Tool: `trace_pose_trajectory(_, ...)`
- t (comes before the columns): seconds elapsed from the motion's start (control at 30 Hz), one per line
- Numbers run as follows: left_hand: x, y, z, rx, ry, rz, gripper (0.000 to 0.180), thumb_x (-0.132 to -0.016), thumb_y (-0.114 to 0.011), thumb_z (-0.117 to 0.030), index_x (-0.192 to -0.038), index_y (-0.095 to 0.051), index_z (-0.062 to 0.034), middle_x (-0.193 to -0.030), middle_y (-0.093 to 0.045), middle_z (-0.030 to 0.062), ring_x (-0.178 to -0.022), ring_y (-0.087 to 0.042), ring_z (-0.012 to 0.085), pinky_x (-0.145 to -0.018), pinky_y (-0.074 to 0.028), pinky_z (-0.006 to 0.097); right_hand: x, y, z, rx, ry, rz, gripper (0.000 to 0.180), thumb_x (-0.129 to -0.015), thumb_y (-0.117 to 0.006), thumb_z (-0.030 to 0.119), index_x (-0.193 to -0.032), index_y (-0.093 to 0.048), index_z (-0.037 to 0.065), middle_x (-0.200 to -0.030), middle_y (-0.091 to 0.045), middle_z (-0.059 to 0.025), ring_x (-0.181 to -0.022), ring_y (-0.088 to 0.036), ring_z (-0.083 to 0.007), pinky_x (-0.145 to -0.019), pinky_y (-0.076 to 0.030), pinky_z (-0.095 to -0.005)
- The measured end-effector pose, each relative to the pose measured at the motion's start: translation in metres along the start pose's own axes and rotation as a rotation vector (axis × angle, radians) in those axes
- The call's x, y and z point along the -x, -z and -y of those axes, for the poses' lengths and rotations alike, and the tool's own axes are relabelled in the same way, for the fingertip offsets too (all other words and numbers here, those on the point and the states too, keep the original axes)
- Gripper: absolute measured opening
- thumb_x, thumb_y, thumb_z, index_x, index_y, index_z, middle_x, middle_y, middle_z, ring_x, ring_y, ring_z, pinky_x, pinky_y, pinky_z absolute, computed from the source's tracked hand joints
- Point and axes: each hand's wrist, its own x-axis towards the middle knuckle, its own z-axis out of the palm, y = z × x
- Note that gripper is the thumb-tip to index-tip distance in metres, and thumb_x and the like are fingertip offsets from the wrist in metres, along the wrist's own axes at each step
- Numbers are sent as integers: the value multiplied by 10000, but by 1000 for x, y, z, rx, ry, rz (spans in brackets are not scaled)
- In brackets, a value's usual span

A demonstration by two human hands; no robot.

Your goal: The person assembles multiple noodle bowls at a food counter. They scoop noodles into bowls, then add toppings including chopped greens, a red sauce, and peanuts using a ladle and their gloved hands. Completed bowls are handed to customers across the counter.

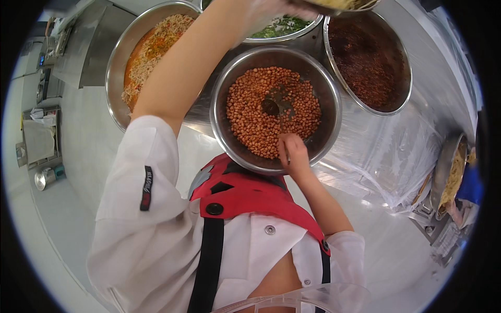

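Right hand [293, 152] grips metal spoon [272, 107]; round steel peanut bowl [224, 88].

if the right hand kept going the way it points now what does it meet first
The right hand points up the picture into the steel bowl; it would likely meet the peanuts first, along the spoon it seems to hold. Depth is unclear.

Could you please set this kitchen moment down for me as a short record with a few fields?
Setting: steel counter crowded with metal bowls
Right hand: at the near rim of the peanut bowl, gripping a spoon whose scoop lies in the peanuts
Left hand: raised to the top edge, at a bowl of noodles; grip blurred
Other bowls: shredded orange mix, chopped greens, dark red chilli flakes
Right edge: clear plastic sheet, tray of noodles
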Motion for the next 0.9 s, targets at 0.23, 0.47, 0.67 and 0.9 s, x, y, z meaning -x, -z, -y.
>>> trace_pose_trajectory(0.23,127,90,2,-36,-207,-471,49,-747,-360,78,-774,-384,44,-1059,-484,265,-1030,-536,409,-768,-516,623,6,-20,12,-469,-579,-212,122,-894,-500,46,-923,-576,-46,-744,-621,-101,-575,-585,-109,-544,-450,-236)
trace_pose_trajectory(0.47,195,157,13,15,-192,-643,252,-726,-363,51,-971,-404,93,-1058,-494,216,-916,-575,339,-698,-555,578,-34,47,60,-476,-684,-398,207,-928,-471,142,-973,-551,-43,-759,-626,-124,-605,-595,-134,-612,-465,-244)
trace_pose_trajectory(0.67,214,156,20,117,-174,-562,635,-671,-394,75,-1291,-320,-47,-1100,-501,185,-935,-578,326,-641,-585,497,-72,75,146,-510,-338,-463,196,-929,-434,114,-961,-549,-41,-887,-630,-165,-592,-579,-151,-608,-464,-258)
trace_pose_trajectory(0.9,205,156,27,292,-92,-482,685,-662,-379,108,-1311,-311,-103,-1129,-496,168,-932,-579,326,-627,-576,524,-102,16,169,375,619,-41,296,-691,-635,6,-987,-628,12,-1060,-571,-198,-769,-570,-262,-623,-447,-314)
